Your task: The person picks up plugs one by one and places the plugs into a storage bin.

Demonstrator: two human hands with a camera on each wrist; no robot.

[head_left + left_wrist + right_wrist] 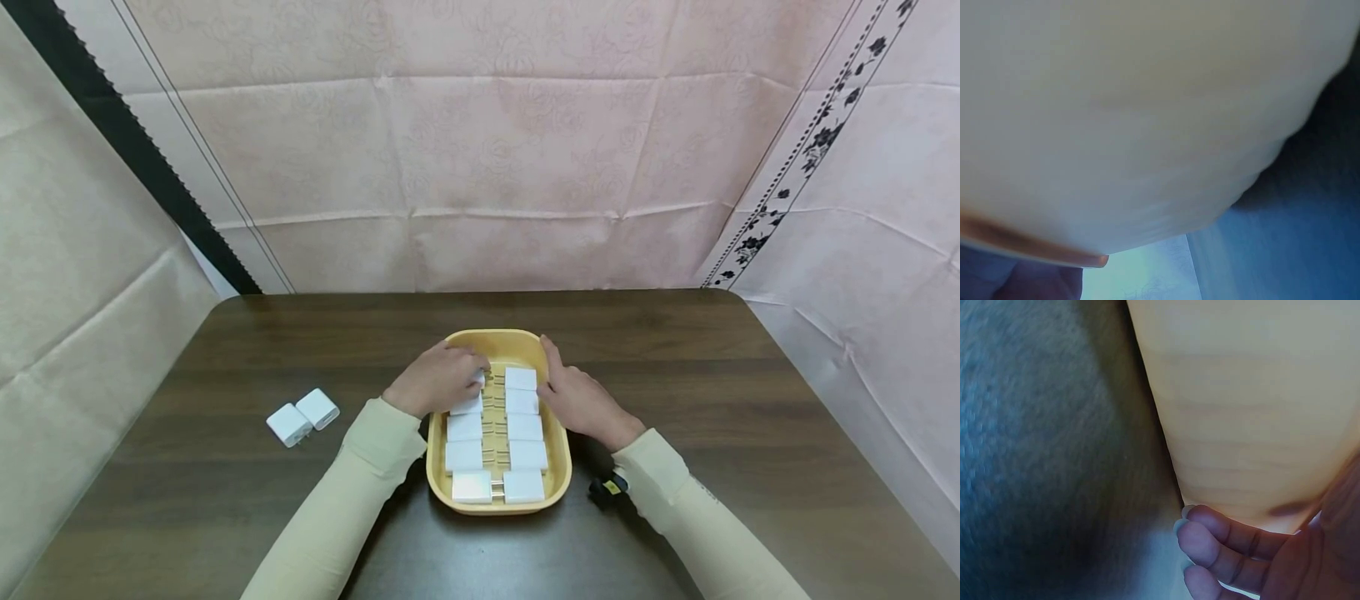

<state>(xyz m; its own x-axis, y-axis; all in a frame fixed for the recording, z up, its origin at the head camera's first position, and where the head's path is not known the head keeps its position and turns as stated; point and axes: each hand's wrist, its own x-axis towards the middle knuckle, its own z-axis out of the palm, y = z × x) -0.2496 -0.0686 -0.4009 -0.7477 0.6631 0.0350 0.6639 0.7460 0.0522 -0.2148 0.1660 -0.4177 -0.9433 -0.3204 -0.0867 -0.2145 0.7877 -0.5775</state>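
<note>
A yellow plastic basket (497, 505) stands on the table, holding two columns of white plug adapters (525, 427) whose metal prongs face the middle. Over the basket's far left rim reaches my left hand (442, 377), its fingers bent down on the farthest white adapter (480, 378) of the left column, mostly hidden by them. My right hand (585, 402) grips the right rim, thumb on the inner side and fingers (1200, 540) against the outer wall. In the left wrist view the basket's pale ribbed wall (1147, 125) fills most of the picture.
Two more white adapters (303, 417) lie side by side on the brown wooden table (187, 492), left of the basket. A dark wrist device (607, 490) sits under the right sleeve. Pale patterned cloth (510, 167) hangs behind the table and at both sides.
</note>
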